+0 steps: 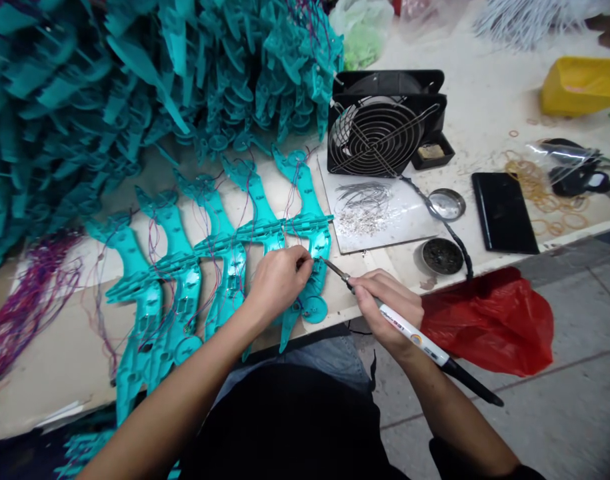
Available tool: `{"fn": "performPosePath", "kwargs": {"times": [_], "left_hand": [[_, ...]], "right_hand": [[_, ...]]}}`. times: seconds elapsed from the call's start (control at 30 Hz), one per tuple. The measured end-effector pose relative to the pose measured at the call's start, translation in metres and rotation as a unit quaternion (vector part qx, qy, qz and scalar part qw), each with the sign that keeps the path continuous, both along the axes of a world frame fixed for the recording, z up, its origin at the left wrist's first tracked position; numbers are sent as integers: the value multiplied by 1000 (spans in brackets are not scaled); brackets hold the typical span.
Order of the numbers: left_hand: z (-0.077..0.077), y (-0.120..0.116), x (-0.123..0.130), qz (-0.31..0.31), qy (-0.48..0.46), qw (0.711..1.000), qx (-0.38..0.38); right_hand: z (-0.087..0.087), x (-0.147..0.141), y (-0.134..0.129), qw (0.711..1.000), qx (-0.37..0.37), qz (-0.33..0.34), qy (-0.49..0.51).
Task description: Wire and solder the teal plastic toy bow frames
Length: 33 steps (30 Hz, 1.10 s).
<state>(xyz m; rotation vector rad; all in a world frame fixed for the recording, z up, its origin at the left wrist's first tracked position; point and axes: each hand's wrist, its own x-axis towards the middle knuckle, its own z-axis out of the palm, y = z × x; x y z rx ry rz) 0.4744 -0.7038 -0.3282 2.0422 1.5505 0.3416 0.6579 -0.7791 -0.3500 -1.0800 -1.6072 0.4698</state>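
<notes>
My right hand (392, 307) grips a soldering iron (415, 335) with a white barrel and a black tail. Its metal tip points left and reaches the rightmost teal plastic shell (312, 193). Over the lower part of that same shell, my left hand (279, 277) is closed, fingertips pinched near the iron's tip. Whatever sits between those fingertips is too small to make out. Several more teal shells (235, 267) lie in a row to the left, with thin red and purple wires across them.
A large heap of teal shells (159, 80) stands behind the row. A black fan (379, 127) is upright at the back, beyond a white board (385, 213) with wire bits. Round tins (441, 257), a black box (505, 212) and a red bag (495, 323) are to the right.
</notes>
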Motion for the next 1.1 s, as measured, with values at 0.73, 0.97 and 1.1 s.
{"fn": "performPosePath", "kwargs": {"times": [0.73, 0.97, 1.1], "left_hand": [[0, 2, -2, -11, -8, 1000, 7], [-1, 2, -2, -12, -8, 1000, 9], [-1, 2, -3, -14, -16, 1000, 10]], "right_hand": [[1, -1, 2, 1000, -13, -3, -4], [1, 0, 2, 1000, -5, 3, -5], [6, 0, 2, 1000, 1, -3, -9]]}}
